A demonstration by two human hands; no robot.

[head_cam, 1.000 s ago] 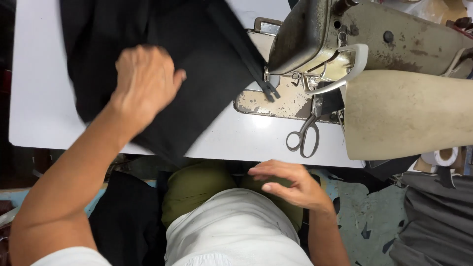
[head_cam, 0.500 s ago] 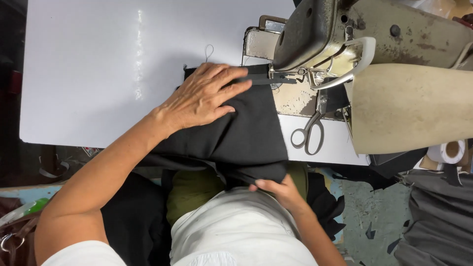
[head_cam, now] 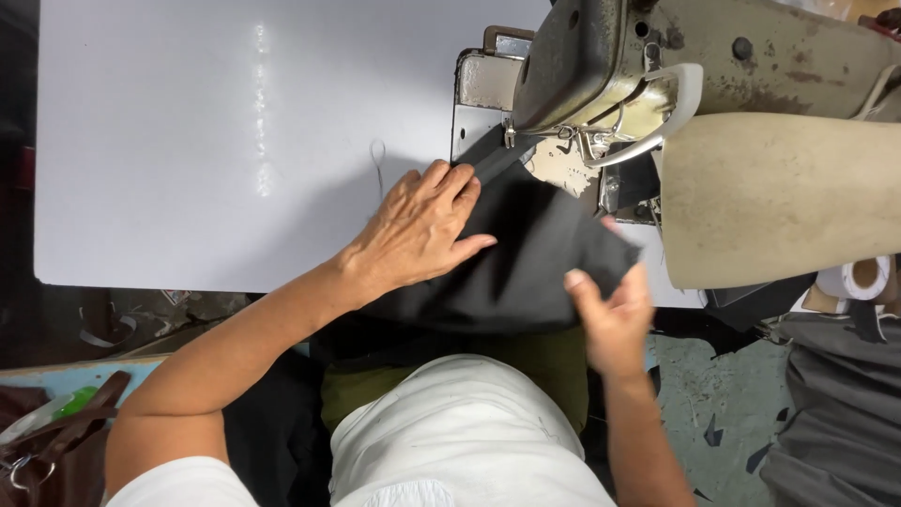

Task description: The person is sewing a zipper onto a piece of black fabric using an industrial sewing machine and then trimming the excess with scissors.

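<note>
A piece of black fabric (head_cam: 526, 253) lies over the front edge of the white table (head_cam: 206, 141), with a narrow strip of it running up under the head of the worn sewing machine (head_cam: 676, 66). My left hand (head_cam: 418, 230) rests flat on the fabric's left part, fingers spread toward the needle area. My right hand (head_cam: 610, 314) grips the fabric's lower right corner between thumb and fingers, just in front of the machine's pale beige body (head_cam: 779, 197).
A loose thread (head_cam: 377, 164) lies on the table left of the machine plate. A tape roll (head_cam: 859, 275) sits at the right. Grey cloth (head_cam: 835, 404) is piled on the lower right, and a brown bag (head_cam: 56, 441) with scissors at the lower left.
The black fabric has been pulled from the table's left to the machine and folded smaller. My left hand moved right with it. My right hand rose from my lap and took the fabric's corner.
</note>
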